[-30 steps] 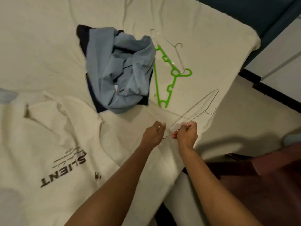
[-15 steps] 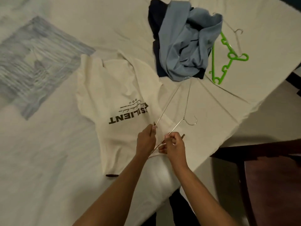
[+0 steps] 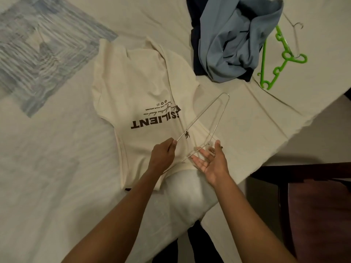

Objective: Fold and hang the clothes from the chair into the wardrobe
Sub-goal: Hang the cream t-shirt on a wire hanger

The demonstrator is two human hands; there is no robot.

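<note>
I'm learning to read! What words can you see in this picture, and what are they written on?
"SILIENT": big dark letters on the cream T-shirt, upside down from here; a fold in the cloth hides the word's start.
"LIVE YOUR DREAMS": small print beyond it, on the same shirt; the words before it are too small to read.
A line of cursive script between the two: too blurred to read.
Nothing else shows any writing.

Left hand (image 3: 161, 155) pinches wire hanger (image 3: 207, 120) over cream T-shirt (image 3: 136, 88); right hand (image 3: 212, 162) open-palmed beneath hook
</note>
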